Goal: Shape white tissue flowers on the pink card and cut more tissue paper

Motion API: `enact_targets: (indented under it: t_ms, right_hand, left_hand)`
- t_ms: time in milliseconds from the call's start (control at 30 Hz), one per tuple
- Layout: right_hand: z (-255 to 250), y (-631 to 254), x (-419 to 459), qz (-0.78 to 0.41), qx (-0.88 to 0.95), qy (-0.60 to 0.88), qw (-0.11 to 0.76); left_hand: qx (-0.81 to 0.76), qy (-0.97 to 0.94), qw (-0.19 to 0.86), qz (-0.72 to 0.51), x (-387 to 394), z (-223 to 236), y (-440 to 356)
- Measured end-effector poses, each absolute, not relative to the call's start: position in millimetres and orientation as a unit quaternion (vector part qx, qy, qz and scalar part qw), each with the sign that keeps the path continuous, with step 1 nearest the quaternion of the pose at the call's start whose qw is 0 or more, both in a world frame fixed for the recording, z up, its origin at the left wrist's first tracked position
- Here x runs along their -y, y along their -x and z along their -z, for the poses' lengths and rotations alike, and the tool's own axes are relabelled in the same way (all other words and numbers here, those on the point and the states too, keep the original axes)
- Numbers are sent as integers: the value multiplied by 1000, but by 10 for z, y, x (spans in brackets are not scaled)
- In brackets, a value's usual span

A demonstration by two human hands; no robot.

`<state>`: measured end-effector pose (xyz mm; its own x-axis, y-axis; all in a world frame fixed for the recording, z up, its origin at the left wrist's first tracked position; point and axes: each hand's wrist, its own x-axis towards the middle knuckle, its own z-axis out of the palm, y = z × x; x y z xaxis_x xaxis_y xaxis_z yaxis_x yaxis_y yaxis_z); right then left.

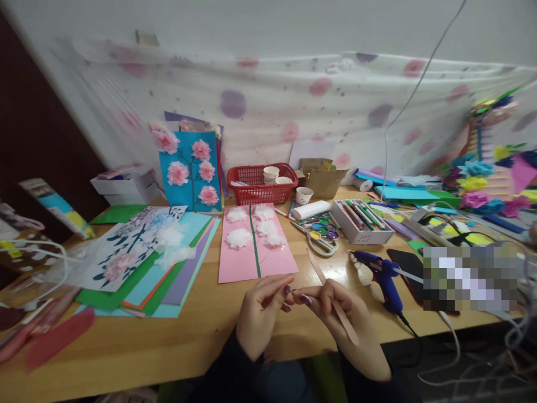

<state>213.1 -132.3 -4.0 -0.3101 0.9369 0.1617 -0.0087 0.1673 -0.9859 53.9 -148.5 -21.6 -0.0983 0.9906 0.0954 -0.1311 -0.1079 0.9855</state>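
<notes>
My left hand (pixel 262 313) is closed in a pinch near the table's front edge, its fingertips meeting those of my right hand (pixel 350 313). Whatever lies between the fingertips is too small to make out. A flat wooden craft stick (pixel 344 322) is held in my right hand, slanting across the palm with its thin end pointing up and left. Just beyond the hands lies a pink card (pixel 229 271) with a green stem (pixel 254 240) down its middle. Several white fluffy paper flowers (pixel 239 238) sit on both sides of the stem.
A blue glue gun (pixel 384 280) lies to the right, beside a phone (pixel 405 268). Behind are scissors (pixel 322 246), a paint palette (pixel 323 228), a box of markers (pixel 369 237) and a red basket (pixel 262 194). Coloured paper sheets (pixel 180 288) spread leftward; a blue flower picture (pixel 191 145) stands behind.
</notes>
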Motion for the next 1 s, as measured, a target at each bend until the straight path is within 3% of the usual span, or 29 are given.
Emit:
enact_targets:
  t_ms: [267, 467, 767, 900, 1000]
  right_hand:
    - [-43, -2061, 1404, -418, 735, 331, 420]
    - [92, -1980, 1348, -430, 689, 400, 425]
    - [119, -1991, 1263, -673, 531, 368, 361]
    - [118, -2017, 1245, -715, 498, 353, 340]
    - [155, -2017, 1225, -702, 489, 344, 386]
  left_hand:
    - [-509, -463, 479, -544, 1495, 262, -562]
    - [-585, -570, 296, -495, 1511, 281, -541]
    - [-532, -675, 38, -510, 1501, 290, -486]
    - [-518, -690, 56, -502, 1503, 273, -502]
    - [-504, -681, 121, -518, 1499, 263, -529]
